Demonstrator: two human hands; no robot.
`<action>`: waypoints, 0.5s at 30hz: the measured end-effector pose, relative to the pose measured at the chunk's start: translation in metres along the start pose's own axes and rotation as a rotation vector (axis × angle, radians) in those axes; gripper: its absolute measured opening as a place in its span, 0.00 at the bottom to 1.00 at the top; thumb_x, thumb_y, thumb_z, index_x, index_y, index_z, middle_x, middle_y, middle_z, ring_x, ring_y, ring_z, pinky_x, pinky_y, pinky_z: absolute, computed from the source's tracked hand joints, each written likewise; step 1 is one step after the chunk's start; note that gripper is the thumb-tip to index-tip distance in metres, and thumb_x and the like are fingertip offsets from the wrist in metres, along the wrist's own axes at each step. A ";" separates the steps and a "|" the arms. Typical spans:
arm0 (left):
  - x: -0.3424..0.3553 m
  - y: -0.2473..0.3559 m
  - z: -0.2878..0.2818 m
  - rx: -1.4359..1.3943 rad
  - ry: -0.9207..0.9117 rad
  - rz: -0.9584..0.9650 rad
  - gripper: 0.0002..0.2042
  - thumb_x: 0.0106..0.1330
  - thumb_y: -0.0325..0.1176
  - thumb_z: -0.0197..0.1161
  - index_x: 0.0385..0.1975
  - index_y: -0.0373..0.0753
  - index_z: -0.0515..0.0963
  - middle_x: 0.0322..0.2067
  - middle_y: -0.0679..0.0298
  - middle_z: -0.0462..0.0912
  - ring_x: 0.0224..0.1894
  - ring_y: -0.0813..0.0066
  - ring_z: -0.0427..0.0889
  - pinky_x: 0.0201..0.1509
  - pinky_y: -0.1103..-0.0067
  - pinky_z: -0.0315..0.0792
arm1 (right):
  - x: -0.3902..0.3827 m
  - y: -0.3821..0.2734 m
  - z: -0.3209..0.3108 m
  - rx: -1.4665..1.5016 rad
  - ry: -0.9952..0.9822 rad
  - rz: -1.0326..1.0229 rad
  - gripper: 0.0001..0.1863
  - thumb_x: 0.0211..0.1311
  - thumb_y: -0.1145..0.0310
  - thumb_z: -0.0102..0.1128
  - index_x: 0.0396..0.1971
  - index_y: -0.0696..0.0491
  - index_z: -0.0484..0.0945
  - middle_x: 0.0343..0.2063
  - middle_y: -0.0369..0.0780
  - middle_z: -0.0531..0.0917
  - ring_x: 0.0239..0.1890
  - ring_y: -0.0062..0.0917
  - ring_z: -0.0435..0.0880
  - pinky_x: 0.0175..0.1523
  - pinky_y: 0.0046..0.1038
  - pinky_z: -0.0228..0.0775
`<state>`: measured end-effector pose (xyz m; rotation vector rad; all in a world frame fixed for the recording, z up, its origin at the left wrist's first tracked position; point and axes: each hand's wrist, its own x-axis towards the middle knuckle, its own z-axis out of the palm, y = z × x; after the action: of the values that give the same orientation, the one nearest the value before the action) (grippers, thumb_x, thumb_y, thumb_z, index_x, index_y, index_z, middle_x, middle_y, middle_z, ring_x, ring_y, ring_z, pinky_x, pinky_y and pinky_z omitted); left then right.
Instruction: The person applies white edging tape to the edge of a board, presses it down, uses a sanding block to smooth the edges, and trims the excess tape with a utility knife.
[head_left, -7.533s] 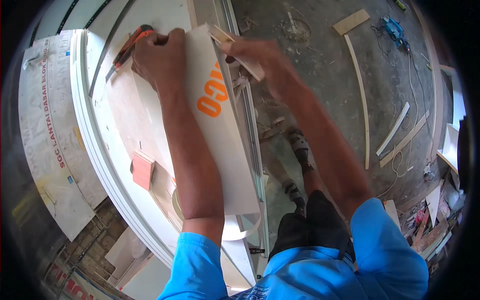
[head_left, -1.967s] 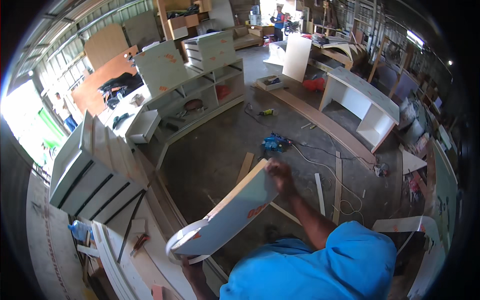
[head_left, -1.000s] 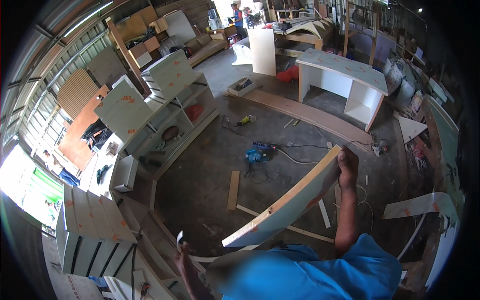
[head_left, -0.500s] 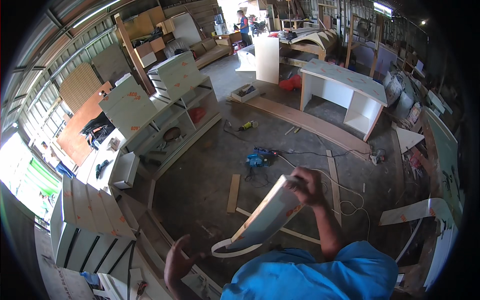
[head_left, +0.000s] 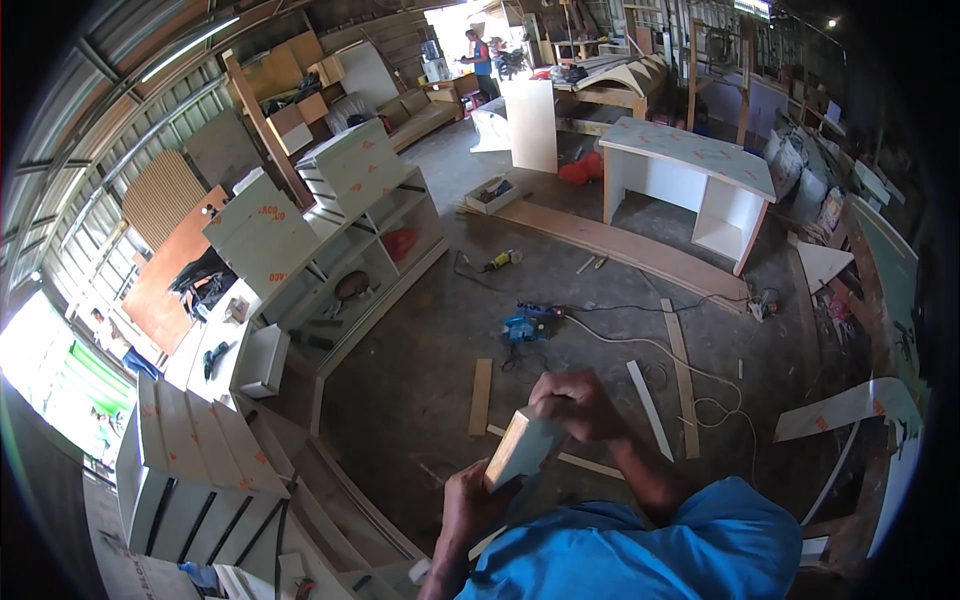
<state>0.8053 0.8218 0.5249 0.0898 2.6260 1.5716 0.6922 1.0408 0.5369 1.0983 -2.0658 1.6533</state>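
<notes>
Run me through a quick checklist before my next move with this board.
1. Right hand on the board: ok, at its far end.
2. Left hand on the board: ok, at its near end.
3. Blue power tool apart from the board: ok, it lies on the floor farther ahead.
4. Power tool switched off: cannot tell, its switch is too small to make out.
5. Floor free of loose pieces: not ok, a white strip lies there.

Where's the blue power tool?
In the head view, the blue power tool lies on the floor right of centre, beyond the right hand and nearer than the yellowish power tool.
</notes>
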 end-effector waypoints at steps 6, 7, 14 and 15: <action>-0.005 -0.005 -0.001 0.203 0.192 0.087 0.12 0.55 0.34 0.72 0.36 0.35 0.83 0.30 0.52 0.84 0.32 0.51 0.84 0.37 0.67 0.77 | -0.025 0.044 -0.019 -0.067 0.049 0.343 0.15 0.64 0.59 0.66 0.34 0.58 0.82 0.33 0.38 0.83 0.40 0.21 0.82 0.46 0.24 0.71; -0.004 -0.009 -0.003 0.245 0.173 0.081 0.12 0.55 0.34 0.72 0.36 0.36 0.83 0.31 0.53 0.84 0.33 0.52 0.84 0.37 0.67 0.77 | -0.032 0.048 -0.015 0.161 0.062 0.517 0.15 0.64 0.59 0.66 0.35 0.58 0.82 0.33 0.38 0.83 0.41 0.21 0.82 0.47 0.24 0.72; -0.014 -0.021 0.007 0.363 0.215 0.201 0.11 0.56 0.35 0.70 0.38 0.41 0.83 0.33 0.60 0.85 0.34 0.56 0.86 0.36 0.68 0.79 | -0.078 0.077 -0.005 0.562 0.236 0.965 0.16 0.66 0.62 0.65 0.40 0.62 0.80 0.31 0.39 0.84 0.33 0.24 0.85 0.41 0.28 0.81; -0.015 -0.024 0.009 0.363 0.214 0.200 0.11 0.56 0.35 0.70 0.38 0.41 0.83 0.33 0.60 0.85 0.34 0.56 0.86 0.36 0.68 0.79 | -0.084 0.081 -0.002 0.562 0.237 0.967 0.16 0.66 0.62 0.65 0.40 0.62 0.80 0.31 0.39 0.84 0.33 0.24 0.85 0.41 0.28 0.81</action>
<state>0.8206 0.8168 0.4999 0.2236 3.1325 1.1887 0.6917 1.0800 0.4274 -0.1228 -2.1393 2.7372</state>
